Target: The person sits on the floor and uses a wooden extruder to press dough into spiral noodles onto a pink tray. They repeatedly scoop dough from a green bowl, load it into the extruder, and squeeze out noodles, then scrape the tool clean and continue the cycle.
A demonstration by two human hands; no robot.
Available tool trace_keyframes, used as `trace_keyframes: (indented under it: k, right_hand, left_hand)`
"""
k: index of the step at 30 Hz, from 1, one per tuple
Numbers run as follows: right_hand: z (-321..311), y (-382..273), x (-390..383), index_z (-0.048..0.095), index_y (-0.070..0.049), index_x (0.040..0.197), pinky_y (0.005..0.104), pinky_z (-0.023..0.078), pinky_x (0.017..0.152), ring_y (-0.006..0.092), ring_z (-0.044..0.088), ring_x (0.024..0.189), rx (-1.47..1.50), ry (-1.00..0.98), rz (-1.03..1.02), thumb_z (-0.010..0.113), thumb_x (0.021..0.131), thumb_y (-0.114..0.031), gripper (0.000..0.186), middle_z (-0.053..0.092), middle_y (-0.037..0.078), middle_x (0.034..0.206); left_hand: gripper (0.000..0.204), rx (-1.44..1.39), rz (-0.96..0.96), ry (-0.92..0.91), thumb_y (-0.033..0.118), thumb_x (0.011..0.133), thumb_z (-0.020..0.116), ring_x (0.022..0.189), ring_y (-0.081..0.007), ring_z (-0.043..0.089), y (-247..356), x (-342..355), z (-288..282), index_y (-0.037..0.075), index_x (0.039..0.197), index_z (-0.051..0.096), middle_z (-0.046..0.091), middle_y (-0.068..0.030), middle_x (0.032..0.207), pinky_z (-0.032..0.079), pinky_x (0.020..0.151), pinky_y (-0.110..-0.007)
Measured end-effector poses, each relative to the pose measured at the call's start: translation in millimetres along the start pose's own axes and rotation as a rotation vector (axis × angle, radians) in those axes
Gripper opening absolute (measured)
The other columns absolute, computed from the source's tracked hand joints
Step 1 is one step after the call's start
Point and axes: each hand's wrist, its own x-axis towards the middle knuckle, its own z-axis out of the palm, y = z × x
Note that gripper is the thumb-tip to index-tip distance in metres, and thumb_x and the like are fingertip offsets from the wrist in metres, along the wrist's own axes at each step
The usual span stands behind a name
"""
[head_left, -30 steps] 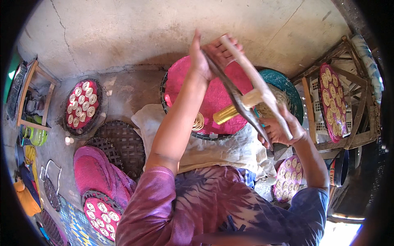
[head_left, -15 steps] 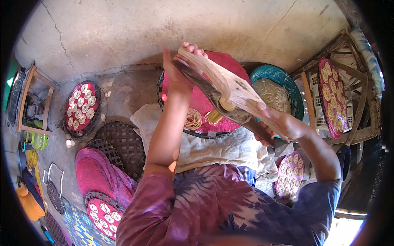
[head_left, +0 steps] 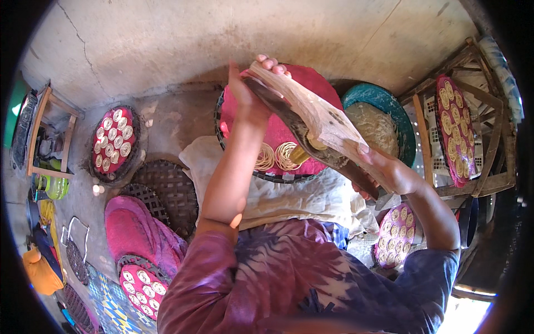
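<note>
A two-piece wooden noodle press [head_left: 325,119] slants across the view, one pale board above a darker one. Round its far end my left hand [head_left: 253,100] is closed, fingertips curled over the top. My right hand [head_left: 386,170] grips the near right end, squeezing both boards. Below the boards juts a brass cylinder [head_left: 299,155], partly hidden. Beside its lower end lies a coil of dough strands [head_left: 286,154], with another coil [head_left: 265,158] to its left. Both coils rest on a red cloth [head_left: 314,80] covering a round woven tray [head_left: 219,131].
A teal basin [head_left: 356,97] of pale dough [head_left: 375,131] stands at right. Coil-covered trays sit around me: left [head_left: 114,139], lower left [head_left: 143,286], right [head_left: 397,234], and on a wooden frame [head_left: 455,128]. A wall [head_left: 250,33] rises behind. White cloth [head_left: 278,200] lies before me.
A second, fuller coil of strands now shows beside the first, under the brass cylinder. The press has shifted slightly rightward in view, with both hands still gripping it.
</note>
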Motion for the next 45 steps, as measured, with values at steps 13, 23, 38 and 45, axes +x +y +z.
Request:
trace_keyframes:
  k: [13,23,38,45]
  right_hand:
    - [3.2,69.4,98.2,0.04,-0.001,0.143,0.0455,0.059,0.06,0.0394,0.069,0.07,1.12,-0.659,-0.316,0.024,0.09,-0.079,0.095,0.062,0.035,0.096]
    - [-2.6,74.9,140.3,0.034,-0.004,0.148,0.0313,0.057,0.063,0.0269,0.07,0.073,0.529,-0.435,-0.203,0.031,0.106,-0.041,0.056,0.06,0.031,0.107]
    - [-49.2,19.9,19.3,0.055,-0.003,0.119,0.0291,0.054,0.052,0.0182,0.065,0.06,0.198,-0.017,0.079,0.025,0.097,-0.071,0.078,0.067,0.015,0.076]
    - [-39.2,9.2,11.4,0.06,-0.001,0.099,0.0273,0.047,0.045,0.0139,0.058,0.052,0.095,0.049,0.032,0.026,0.098,-0.069,0.076,0.06,0.008,0.066]
  left_hand:
    - [0.021,-0.288,0.057,-0.262,0.027,0.097,0.049,0.084,-0.0148,0.065,-13.2,14.7,-61.9,0.016,0.089,0.065,0.068,0.0041,0.086,0.05,0.088,-0.036]
    - [0.027,-0.407,0.086,-0.319,0.039,0.096,0.052,0.083,-0.0175,0.065,20.6,21.8,-57.9,0.016,0.092,0.065,0.067,0.0042,0.085,0.05,0.086,-0.041]
    - [0.078,-0.143,-0.087,0.248,0.079,0.09,0.022,0.073,-0.0251,0.055,-49.6,43.6,-27.6,0.008,0.085,0.056,0.055,-0.0051,0.074,0.045,0.081,-0.045]
    - [0.072,-0.157,-0.084,0.075,0.074,0.092,0.018,0.07,-0.0215,0.054,-51.8,53.3,-40.9,0.012,0.082,0.053,0.053,-0.0018,0.071,0.045,0.077,-0.041]
